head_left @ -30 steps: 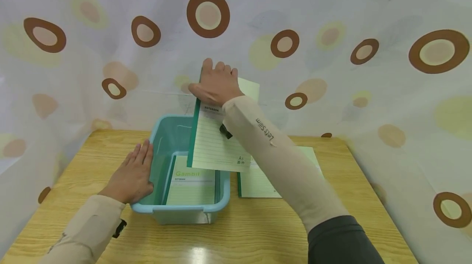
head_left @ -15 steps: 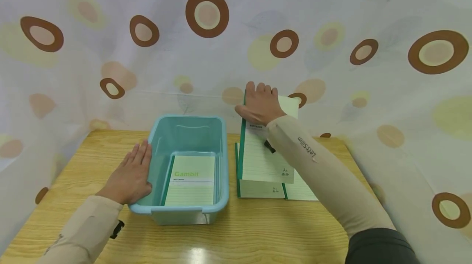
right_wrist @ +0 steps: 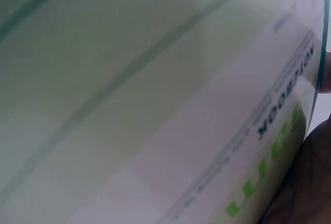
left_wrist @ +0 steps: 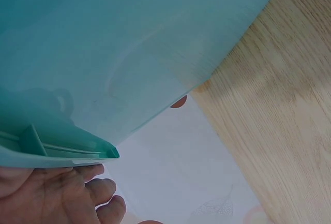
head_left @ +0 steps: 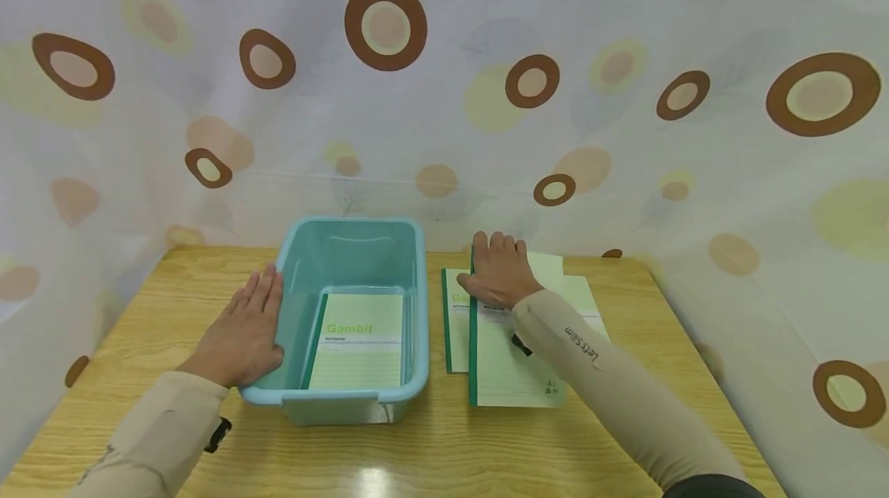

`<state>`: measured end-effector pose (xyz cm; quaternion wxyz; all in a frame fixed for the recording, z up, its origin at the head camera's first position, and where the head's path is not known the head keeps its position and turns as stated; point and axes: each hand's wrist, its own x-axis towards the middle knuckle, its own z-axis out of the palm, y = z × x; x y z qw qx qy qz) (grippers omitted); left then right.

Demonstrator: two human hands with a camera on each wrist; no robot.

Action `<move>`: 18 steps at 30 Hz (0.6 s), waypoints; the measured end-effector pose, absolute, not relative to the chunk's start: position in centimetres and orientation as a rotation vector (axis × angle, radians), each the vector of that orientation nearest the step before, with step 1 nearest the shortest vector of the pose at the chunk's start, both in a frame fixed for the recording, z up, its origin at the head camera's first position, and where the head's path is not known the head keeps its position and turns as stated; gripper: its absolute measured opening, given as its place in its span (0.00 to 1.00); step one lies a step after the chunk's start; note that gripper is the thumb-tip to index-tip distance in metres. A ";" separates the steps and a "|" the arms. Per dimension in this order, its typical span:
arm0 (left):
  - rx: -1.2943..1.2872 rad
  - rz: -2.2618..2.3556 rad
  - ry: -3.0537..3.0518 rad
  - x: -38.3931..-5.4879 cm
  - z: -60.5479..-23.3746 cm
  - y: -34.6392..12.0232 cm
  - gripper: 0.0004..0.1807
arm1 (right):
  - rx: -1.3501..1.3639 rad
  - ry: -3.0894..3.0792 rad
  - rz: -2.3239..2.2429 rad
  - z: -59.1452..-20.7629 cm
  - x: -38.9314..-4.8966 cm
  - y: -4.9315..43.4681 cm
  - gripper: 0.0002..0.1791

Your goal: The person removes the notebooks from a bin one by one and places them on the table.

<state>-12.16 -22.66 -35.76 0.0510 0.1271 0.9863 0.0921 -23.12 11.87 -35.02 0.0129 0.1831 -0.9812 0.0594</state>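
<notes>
Head view, right hand: your right hand (head_left: 501,274) has a closed grip on a notebook (head_left: 512,374), with the thumb on the spine side and the fingers up at its far end.
Head view, held notebook: its green spine runs down the left, and its near end reaches closer to the bench's near edge than the notebooks below it; you cannot tell whether it touches them.
Head view, notebooks underneath: a left notebook (head_left: 456,336) shows its green spine and part of its lettering, and a right notebook (head_left: 592,299) shows its far right corner, both towards the bench's far edge.
Head view, left hand: your left hand (head_left: 239,336) has its grip unclosed, fingers straight and together along the left rim of a blue bin (head_left: 333,396).
Head view, bin: it stands on the bench (head_left: 486,455) left of the notebooks, its far end near the bench's far edge; a "Gambit" notebook (head_left: 357,363) lies inside, spine to the left.
Left wrist view, rim: your fingers sit under the bin's rim, outside its wall, tips loosely bent, with bare bench beyond.
Right wrist view, cover: the held notebook fills most of it, blurred and bowed, with "NOTEBOOK" and green letters readable; part of your hand shows at the right edge.
</notes>
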 end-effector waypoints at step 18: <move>0.392 0.266 3.016 -12.2 -36.0 -22.6 0.48 | 0.580 -3.185 0.285 -44.6 -20.2 10.6 0.23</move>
